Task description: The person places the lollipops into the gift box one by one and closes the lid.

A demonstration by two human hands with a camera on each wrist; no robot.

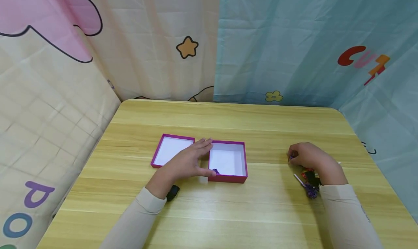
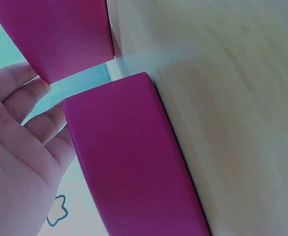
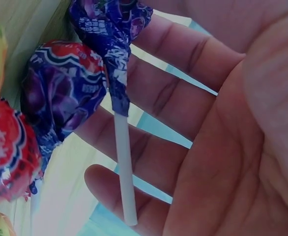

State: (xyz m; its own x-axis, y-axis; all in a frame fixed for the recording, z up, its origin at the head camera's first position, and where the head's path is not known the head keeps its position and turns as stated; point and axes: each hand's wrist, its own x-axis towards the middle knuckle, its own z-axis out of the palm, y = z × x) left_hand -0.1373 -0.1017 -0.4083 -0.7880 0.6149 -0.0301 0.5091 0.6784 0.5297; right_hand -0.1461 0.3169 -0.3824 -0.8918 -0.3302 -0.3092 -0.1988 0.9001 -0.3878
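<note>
Left of the left hand (image 1: 187, 163), a shallow lid (image 1: 169, 150) lies flat; a black object (image 1: 173, 193) beside its wrist is partly covered. That hand clasps nothing, fingers extended along the left side of the open box (image 1: 228, 179), apparently steadying it. By its thumb, a purple wrapper (image 1: 216, 171) inside shows only partly. The right hand (image 1: 311, 157) pinches a purple lollipop (image 3: 112, 44): seemingly the picking-up step, the next move calling for a leftward carry. Its thumb tip is cut off; its wrist half covers other sweets (image 1: 311, 192).
</note>
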